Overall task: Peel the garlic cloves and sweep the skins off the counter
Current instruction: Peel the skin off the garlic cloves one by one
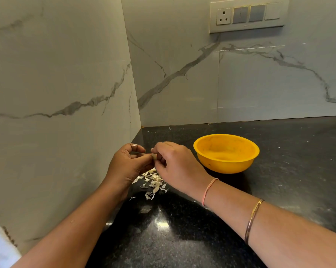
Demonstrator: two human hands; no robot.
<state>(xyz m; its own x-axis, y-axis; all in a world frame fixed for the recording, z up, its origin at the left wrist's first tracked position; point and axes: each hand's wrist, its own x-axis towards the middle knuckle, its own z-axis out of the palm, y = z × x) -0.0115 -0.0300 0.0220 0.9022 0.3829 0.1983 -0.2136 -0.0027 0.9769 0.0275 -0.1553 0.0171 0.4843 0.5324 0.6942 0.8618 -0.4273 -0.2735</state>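
- Head view, hands: the left hand (126, 163) and the right hand (174, 161) are brought together at the centre left of the frame. The fingers of both are curled round a small pale garlic clove (154, 156), which is pinched between them.
- The clove is held in the air, just above a loose heap of papery white garlic skins (153, 182) scattered on the black speckled stone counter (279, 180).
- A round yellow plastic bowl (225, 167) is set on the counter to the right of the hands, near them but not touching. No peeled cloves can be made out inside it.
- The peeling step is judged to be in hand. The sweeping has not been begun, since the skins lie on the counter.
- For the next move, the skin would have to be picked loose with the fingertips of one hand while the clove is steadied by the other. The skins look light and easily scattered, so a slow gathering sweep would be called for afterwards.
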